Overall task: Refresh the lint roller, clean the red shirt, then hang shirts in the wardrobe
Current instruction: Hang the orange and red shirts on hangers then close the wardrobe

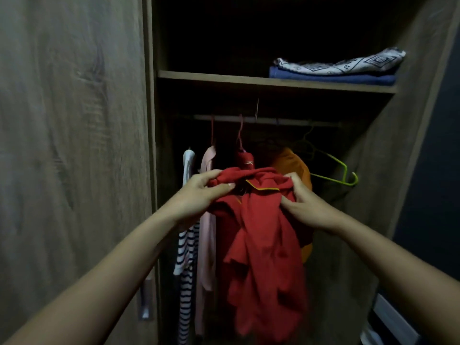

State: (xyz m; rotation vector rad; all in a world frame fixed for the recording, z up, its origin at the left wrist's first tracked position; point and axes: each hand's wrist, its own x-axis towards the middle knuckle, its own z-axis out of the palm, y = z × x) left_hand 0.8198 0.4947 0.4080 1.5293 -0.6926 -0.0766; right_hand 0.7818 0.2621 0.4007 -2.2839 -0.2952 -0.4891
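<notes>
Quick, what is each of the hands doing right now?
Left hand: closed, pinching the bunched collar end of the red fabric shirt.
Right hand: closed, gripping the same shirt's other shoulder.

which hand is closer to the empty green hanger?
Right. The right hand grips the red shirt just left of and below the green hanger; the left hand holds the shirt's far side, farther left.

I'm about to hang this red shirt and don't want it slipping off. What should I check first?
1. Left hand gripping red shirt: ok.
2. Right hand gripping it: ok.
3. Hanger inside shirt: cannot tell, collar is bunched.
4. Free space on rail: ok, gap right of centre.
5. Spare green hanger available: ok.
6. Shirt hanging straight: not ok, crumpled.
</notes>
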